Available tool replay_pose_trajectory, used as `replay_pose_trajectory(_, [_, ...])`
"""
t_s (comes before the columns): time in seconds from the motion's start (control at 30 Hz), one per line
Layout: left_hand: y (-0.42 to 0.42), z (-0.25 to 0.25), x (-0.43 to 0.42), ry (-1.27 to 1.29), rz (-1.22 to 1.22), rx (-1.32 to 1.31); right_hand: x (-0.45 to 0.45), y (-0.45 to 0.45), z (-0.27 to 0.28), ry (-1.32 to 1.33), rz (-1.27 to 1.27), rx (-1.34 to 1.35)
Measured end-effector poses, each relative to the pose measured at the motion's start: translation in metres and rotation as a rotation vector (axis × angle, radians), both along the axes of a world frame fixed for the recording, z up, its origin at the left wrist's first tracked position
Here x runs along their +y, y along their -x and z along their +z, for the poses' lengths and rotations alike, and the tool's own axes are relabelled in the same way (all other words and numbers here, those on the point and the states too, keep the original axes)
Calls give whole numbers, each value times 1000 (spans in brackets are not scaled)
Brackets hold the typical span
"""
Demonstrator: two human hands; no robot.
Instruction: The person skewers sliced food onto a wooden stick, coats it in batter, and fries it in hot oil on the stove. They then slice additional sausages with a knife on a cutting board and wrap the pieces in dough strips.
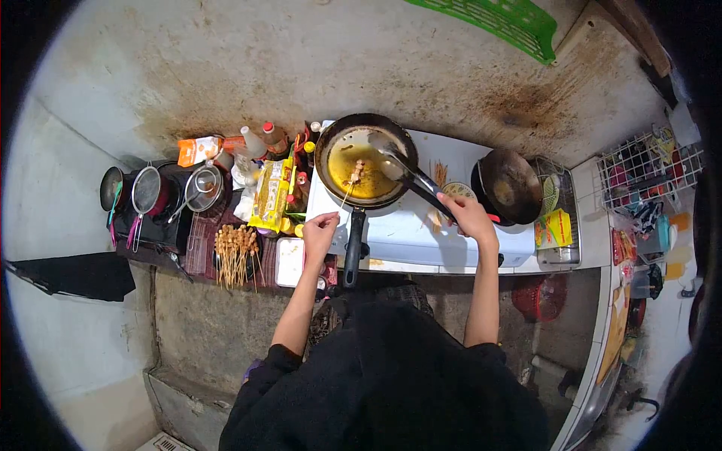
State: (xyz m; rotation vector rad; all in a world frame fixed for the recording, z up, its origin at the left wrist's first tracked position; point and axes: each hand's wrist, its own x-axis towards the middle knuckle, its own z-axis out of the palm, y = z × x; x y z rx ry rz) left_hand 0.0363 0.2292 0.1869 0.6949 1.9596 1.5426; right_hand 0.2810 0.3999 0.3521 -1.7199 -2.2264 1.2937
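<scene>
Skewer [356, 171] sits in the frying pan [365, 120], meat end in the yellow oil [370, 186], stick running out over the pan's near rim. Left hand [322, 231] is just off the pan's near-left side, fingertips narrow, pinching the free end of that stick. Right hand [466, 216] is right of the pan, fingers wrapped around the black handle of a spatula [426, 189]; its metal head is inside the pan at the right, exact shape hard to read with the glare. Pan handle [355, 252] points back toward the person, between both forearms, untouched. Right of the pan: loose thin sticks [439, 171], a patterned bowl [456, 190] partly behind the right hand, then a dark wok [510, 184]. Left of the pan: yellow packet [271, 197], then farther left and nearer the person, a bunch of meat skewers [236, 244], sticks toward the person.
</scene>
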Motion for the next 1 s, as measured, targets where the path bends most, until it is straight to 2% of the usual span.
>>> replay_pose_trajectory(0.03, [1,-4,1,-17,-1,-7,0,1,0,-38,17,-60])
replay_pose_trajectory(0.13, [-1,-7,4,-21,-13,-13,-4,5,-1,-4,53,-11])
replay_pose_trajectory(0.17, [-2,-6,4,-7,-15,-8,-7,4,3,31,34,55])
replay_pose_trajectory(0.3, [-1,-6,0,22,-20,82,-5,-3,14,57,-76,46])
replay_pose_trajectory(0.4, [0,-9,-1,-5,-27,-50,-5,2,-4,-83,52,-35])
replay_pose_trajectory(0.47, [0,-7,-3,-12,-62,-80,-6,3,-1,-21,69,-49])
replay_pose_trajectory(0.53, [1,-7,-2,-31,-53,-96,-10,3,7,92,20,121])
replay_pose_trajectory(0.6, [2,-6,-2,-48,-45,-115,-9,2,10,90,-8,130])
replay_pose_trajectory(0.7, [2,-7,-2,-11,-70,-133,-4,4,-2,-43,64,-47])
replay_pose_trajectory(0.8, [2,-7,-1,-30,-65,-157,-9,7,2,96,58,74])
replay_pose_trajectory(0.87, [2,-7,-3,-19,-65,-135,-10,7,9,88,19,87])
replay_pose_trajectory(1.0, [2,-7,-1,-30,-59,-147,-7,5,0,-42,24,-67])
